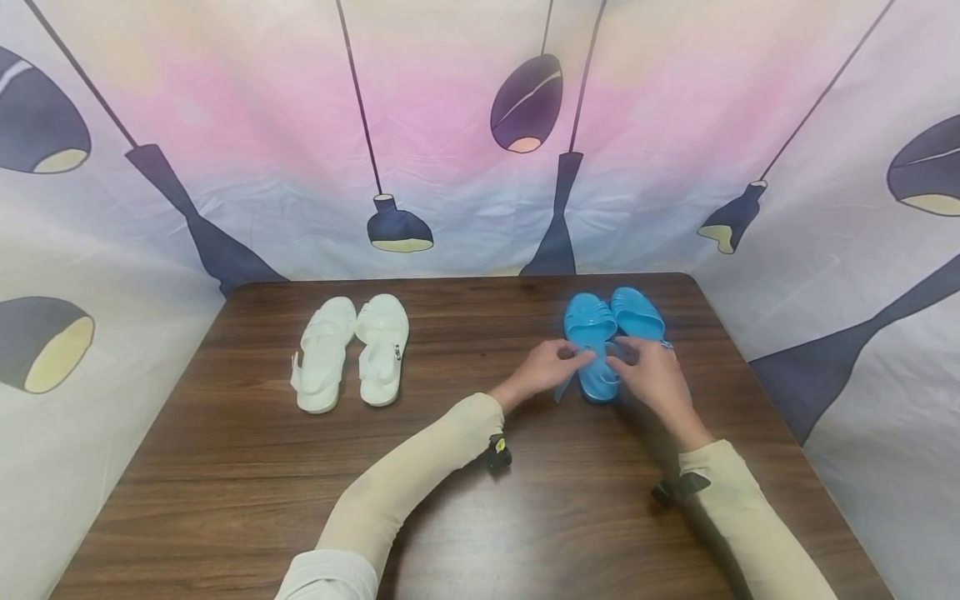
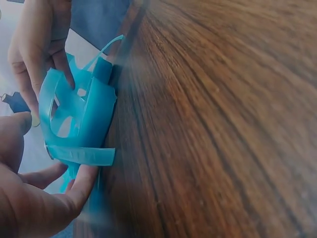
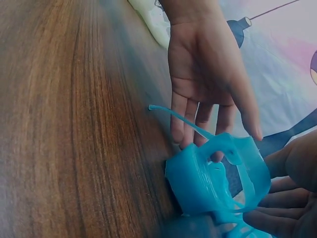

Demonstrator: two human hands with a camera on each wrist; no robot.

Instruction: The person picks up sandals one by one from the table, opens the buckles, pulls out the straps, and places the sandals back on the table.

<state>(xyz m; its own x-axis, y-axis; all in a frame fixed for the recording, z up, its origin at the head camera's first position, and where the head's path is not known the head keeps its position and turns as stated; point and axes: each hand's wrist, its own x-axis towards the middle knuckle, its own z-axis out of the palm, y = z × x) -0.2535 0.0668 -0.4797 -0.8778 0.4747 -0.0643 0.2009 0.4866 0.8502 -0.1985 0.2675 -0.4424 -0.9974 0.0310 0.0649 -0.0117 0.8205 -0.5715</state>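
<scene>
A pair of blue sandals stands at the back right of the table, toes toward the wall. Both hands are at the left blue sandal point(image 1: 590, 318), one on each side of its heel. My left hand point(image 1: 542, 371) has its fingers extended along the sandal's outer side, thumb apart, near the loose ankle strap point(image 2: 84, 155) that sticks out sideways. From the other side my right hand point(image 1: 654, 373) reaches to the heel with loosely bent fingers, its fingertips close to the heel band point(image 3: 257, 171). The right blue sandal point(image 1: 637, 312) is partly hidden behind the right hand.
On the left of the brown wooden table point(image 1: 225, 467) stand two white sandals, the left one point(image 1: 322, 358) and the right one point(image 1: 382, 337), side by side. A cloth point(image 1: 465, 108) printed with hanging lamps surrounds the table's back and sides.
</scene>
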